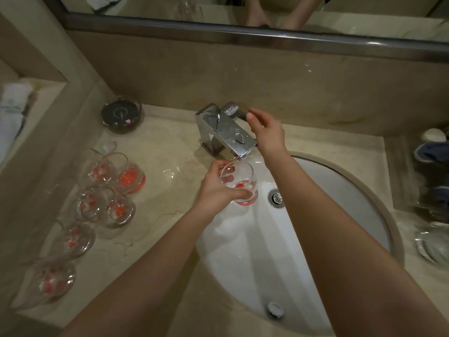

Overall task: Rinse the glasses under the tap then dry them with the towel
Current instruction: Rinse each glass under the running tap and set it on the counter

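Note:
My left hand [218, 188] grips a clear glass [240, 182] with red marks at its base, holding it over the white sink [340, 190] just below the spout of the chrome tap [226, 132]. A thin stream runs from the spout toward the glass. My right hand [264, 130] hovers at the tap's right side near its lever, fingers relaxed and holding nothing. Several more clear glasses with red marks [114, 176] stand in a row on the marble counter at the left. A white towel [12, 113] lies on the ledge at the far left.
A dark round dish [121, 115] sits behind the glasses near the wall. The sink drain [275, 198] lies right of the held glass. A glass tray [432, 244] and a blue item [430, 152] occupy the counter's right end. A mirror frame [243, 35] runs above.

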### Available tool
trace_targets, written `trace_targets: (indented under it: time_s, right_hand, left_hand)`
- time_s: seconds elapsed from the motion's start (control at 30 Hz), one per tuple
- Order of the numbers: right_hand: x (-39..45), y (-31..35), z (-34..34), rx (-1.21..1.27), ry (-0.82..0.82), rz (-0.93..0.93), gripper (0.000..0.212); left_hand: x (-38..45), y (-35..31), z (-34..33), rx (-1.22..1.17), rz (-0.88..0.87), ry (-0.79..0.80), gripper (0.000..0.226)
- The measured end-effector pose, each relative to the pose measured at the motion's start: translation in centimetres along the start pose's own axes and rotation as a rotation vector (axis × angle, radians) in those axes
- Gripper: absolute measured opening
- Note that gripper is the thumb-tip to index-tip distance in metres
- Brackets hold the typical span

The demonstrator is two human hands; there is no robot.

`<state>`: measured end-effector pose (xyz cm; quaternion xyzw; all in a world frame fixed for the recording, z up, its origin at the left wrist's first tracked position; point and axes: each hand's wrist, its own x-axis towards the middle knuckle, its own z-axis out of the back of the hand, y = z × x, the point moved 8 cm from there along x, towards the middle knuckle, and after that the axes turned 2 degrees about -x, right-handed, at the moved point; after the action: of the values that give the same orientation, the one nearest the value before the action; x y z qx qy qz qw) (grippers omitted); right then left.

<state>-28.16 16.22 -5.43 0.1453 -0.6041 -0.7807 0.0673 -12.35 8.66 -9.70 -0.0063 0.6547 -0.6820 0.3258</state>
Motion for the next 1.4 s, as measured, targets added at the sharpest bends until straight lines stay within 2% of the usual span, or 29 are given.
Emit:
trace_targets:
  time_s: [0.13,0.33,0.73,0.87,0.97,1.1,1.17,1.23,1.3,1.4]
  right_hand:
    - [0.7,0.1,-0.4,-0.041,0.037,0.042,0.027]
    - [1.4,0.0,-0.4,-0.066,0.046,0.032,0.028]
    - [1.8,-0.6,-0.7,-0.020,0.074,0.004,0.034]
    - [0.0,-3.9,-0.2,0.097,0.079,-0.207,0.043]
    - [-3.0,-7.6,0.4,0.207,0.119,-0.427,0.044]
    - [-7.5,-11.0,-0.7,0.347,0.350,-0.735,0.060]
    - [-8.7,-11.0,-1.2,0.429,0.423,-0.791,0.066]
    - [-9.0,-10.6,-1.4,0.478,0.448,-0.772,0.067]
    - [-8.9,-10.6,-1.1,0.478,0.412,-0.718,0.059]
    - [-8.4,-10.5,0.1,0.364,0.369,-0.606,0.055]
  left_hand:
    - [0.6,-0.4,-0.4,-0.023,-0.010,0.010,0.069]
    - [0.7,-0.8,-0.8,-0.020,-0.046,0.017,0.080]
    - [1.5,-0.5,-0.6,-0.128,0.013,-0.007,0.073]
    - [1.6,-0.5,-0.6,-0.231,0.042,0.010,0.067]
    - [1.6,-0.2,-0.8,-0.364,0.066,0.011,0.072]
    - [1.6,0.3,-1.3,-0.514,0.143,0.048,0.065]
    - [1.7,0.2,-1.5,-0.540,0.143,0.094,0.061]
    - [1.9,-0.1,-1.7,-0.492,0.112,0.107,0.056]
    - [2.3,-0.7,-1.5,-0.374,0.043,0.083,0.058]
    - [3.1,-1.2,-0.7,-0.140,-0.062,0.032,0.065]
